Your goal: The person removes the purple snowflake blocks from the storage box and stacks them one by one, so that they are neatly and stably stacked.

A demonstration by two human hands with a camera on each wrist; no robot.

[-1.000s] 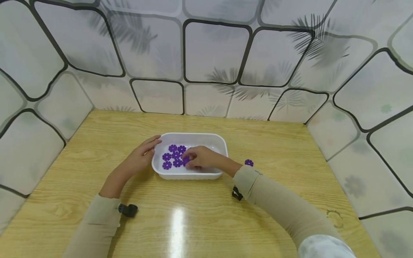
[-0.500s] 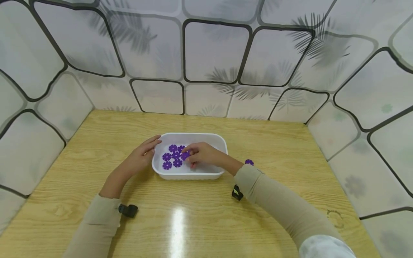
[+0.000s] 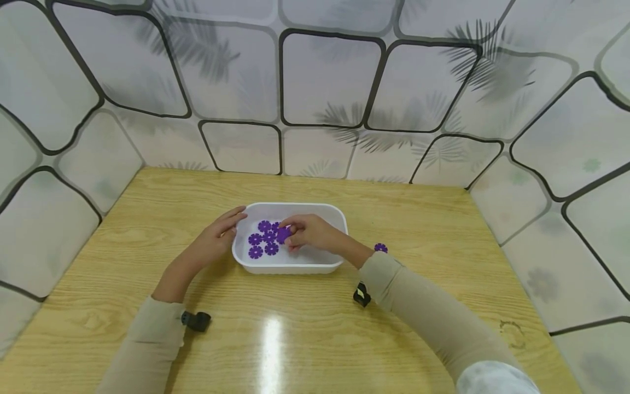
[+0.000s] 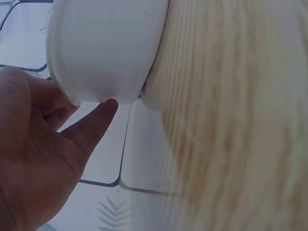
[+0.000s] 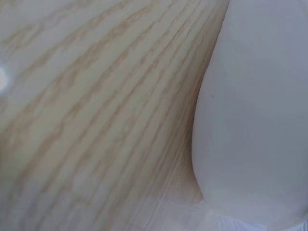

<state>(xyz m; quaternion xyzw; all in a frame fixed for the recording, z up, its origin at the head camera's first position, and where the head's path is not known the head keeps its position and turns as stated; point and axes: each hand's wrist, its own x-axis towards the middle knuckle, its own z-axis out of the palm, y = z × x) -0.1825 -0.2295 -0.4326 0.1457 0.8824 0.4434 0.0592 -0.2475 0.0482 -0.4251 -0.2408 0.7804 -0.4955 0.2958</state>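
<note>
A white plastic tray [image 3: 290, 270] stands on the table, with several purple flower-shaped interlocking discs [image 3: 255, 239] lying flat in its left half. My left hand [image 3: 213, 241] holds the tray's left end, fingers at the rim. In the left wrist view the thumb of that left hand [image 4: 48, 144] presses the outer wall of the tray [image 4: 106, 48]. Over the middle of the tray, my right hand [image 3: 314, 234] pinches one purple disc [image 3: 284, 235] between thumb and fingers. The right wrist view shows only the tray's outer wall [image 5: 255, 120] and tabletop, not the hand.
A single purple disc [image 3: 380, 248] lies on the wooden table [image 3: 295, 339] right of the tray, close to the right forearm. Patterned walls [image 3: 330, 82] enclose the table at the back and sides.
My right hand has risen slightly from the front of the tray's middle, with a purple disc between its fingers. The left hand and the tray have stayed still.
</note>
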